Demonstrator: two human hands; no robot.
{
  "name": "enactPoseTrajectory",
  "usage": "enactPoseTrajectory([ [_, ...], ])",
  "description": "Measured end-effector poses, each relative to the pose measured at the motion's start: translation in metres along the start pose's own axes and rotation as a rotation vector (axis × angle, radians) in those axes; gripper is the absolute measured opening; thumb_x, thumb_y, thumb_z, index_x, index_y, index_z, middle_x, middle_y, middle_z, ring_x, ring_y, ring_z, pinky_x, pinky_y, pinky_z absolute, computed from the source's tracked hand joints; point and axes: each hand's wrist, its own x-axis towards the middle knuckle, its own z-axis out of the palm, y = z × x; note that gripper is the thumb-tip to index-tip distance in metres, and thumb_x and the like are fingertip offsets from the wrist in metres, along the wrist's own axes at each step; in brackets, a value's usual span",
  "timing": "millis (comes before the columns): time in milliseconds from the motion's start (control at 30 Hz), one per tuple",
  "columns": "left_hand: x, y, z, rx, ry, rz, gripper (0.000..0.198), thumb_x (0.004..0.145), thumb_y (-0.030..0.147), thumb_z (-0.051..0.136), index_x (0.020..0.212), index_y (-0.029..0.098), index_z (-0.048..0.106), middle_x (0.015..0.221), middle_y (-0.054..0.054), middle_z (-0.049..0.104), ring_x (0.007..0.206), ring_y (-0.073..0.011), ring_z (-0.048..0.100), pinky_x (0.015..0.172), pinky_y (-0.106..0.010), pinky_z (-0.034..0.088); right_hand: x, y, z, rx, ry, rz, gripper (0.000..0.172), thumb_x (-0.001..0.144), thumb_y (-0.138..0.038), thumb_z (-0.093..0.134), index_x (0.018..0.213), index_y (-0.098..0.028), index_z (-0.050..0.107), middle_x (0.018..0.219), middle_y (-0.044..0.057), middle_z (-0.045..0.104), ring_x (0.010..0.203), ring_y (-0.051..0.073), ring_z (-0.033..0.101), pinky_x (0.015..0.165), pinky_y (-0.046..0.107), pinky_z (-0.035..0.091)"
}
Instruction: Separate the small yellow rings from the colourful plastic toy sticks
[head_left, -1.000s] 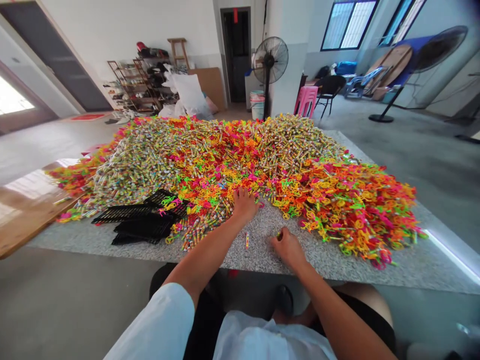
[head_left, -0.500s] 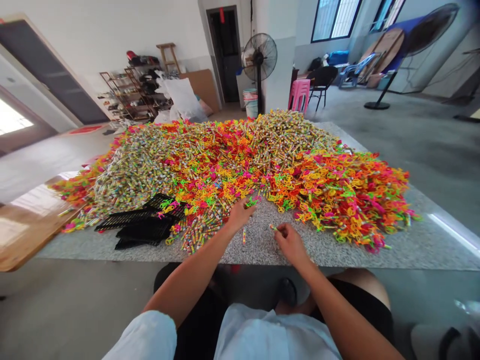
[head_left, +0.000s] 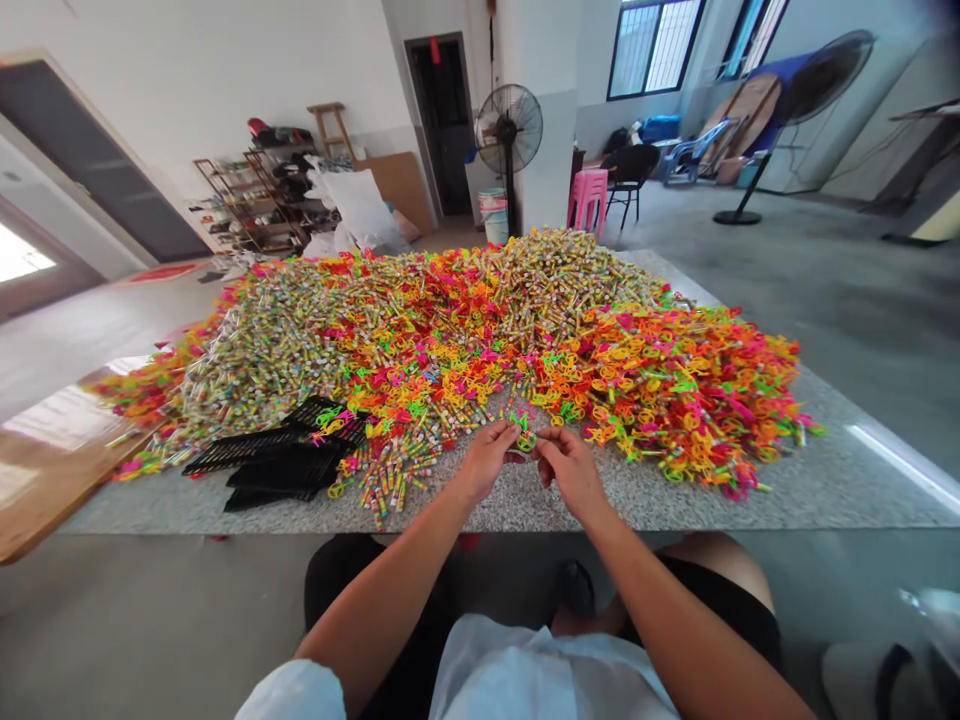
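My left hand [head_left: 487, 460] is closed in a pinch on small bright plastic pieces [head_left: 523, 424], green and pink with a looped shape. Right beside it, my right hand [head_left: 571, 470] pinches a small printed tube, mostly covered by the fingers. The fingertips of both hands nearly meet, with the tube's end against the plastic pieces; whether they are joined cannot be made out. Left of my hands lies a loose spread of printed tubes [head_left: 394, 470]. Beyond my right hand rises a heap of orange, yellow and pink looped plastic pieces [head_left: 690, 390].
Black slotted plastic trays [head_left: 277, 465] lie stacked askew at the left on the speckled grey table [head_left: 637, 505]. A large mound of printed tubes [head_left: 262, 330] spreads across the back. A wooden board [head_left: 45, 490] adjoins the left. A standing fan [head_left: 508, 130] stands behind.
My two hands have come together: the right moved up and left with its tube, the left slightly down with its plastic pieces. The single tube lying between them is out of sight.
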Motion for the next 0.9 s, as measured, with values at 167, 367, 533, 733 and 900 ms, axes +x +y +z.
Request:
enactPoseTrajectory([
  [167, -0.004, 0.005, 0.005, 0.038, -0.010, -0.009, 0.039, 0.084, 0.054, 0.071, 0.092, 0.016, 0.068, 0.089, -0.007, 0.068, 0.080, -0.0163, 0.063, 0.072, -0.029, 0.054, -0.002, -0.004, -0.003, 0.128, 0.004, 0.058, 0.034, 0.080, -0.047, 0.073, 0.097, -0.019, 0.063, 0.073, -0.001, 0.069, 0.041, 0.009, 0.051, 0.037, 0.022, 0.039],
  [367, -0.009, 0.007, 0.008, 0.126, 0.003, 0.003, 0.039, 0.085, 0.056, 0.068, 0.090, 0.017, 0.070, 0.091, -0.008, 0.071, 0.083, -0.0178, 0.064, 0.075, -0.030, 0.054, -0.002, -0.005, -0.004, 0.347, -0.005, 0.199, 0.031, 0.079, -0.044, 0.075, 0.092, -0.019, 0.061, 0.068, -0.001, 0.068, 0.040, 0.008, 0.048, 0.036, 0.019, 0.033],
  [533, -0.008, 0.004, 0.007, 0.171, -0.031, 0.033, 0.035, 0.086, 0.051, 0.066, 0.087, 0.017, 0.071, 0.089, -0.006, 0.070, 0.082, -0.0173, 0.063, 0.075, -0.030, 0.054, -0.002, -0.012, -0.008, 0.447, 0.028, 0.298, 0.023, 0.081, -0.035, 0.073, 0.092, -0.017, 0.066, 0.070, 0.001, 0.068, 0.044, 0.006, 0.047, 0.039, 0.018, 0.031],
  [733, -0.003, 0.008, 0.007, 0.306, -0.048, 0.058, 0.032, 0.085, 0.044, 0.067, 0.104, 0.019, 0.070, 0.088, -0.004, 0.068, 0.082, -0.0169, 0.062, 0.074, -0.029, 0.054, -0.007, -0.015, -0.009, 0.384, 0.028, 0.260, 0.021, 0.084, -0.036, 0.069, 0.094, -0.018, 0.064, 0.070, 0.000, 0.067, 0.044, 0.007, 0.047, 0.041, 0.019, 0.029],
  [900, 0.003, 0.016, 0.007, 0.374, -0.069, 0.056, 0.050, 0.082, 0.047, 0.068, 0.125, 0.022, 0.066, 0.098, -0.006, 0.071, 0.086, -0.0201, 0.066, 0.074, -0.032, 0.057, -0.003, -0.015, -0.009, 0.291, 0.067, 0.257, 0.025, 0.084, -0.040, 0.069, 0.092, -0.019, 0.060, 0.068, -0.001, 0.067, 0.044, 0.008, 0.047, 0.042, 0.019, 0.030],
])
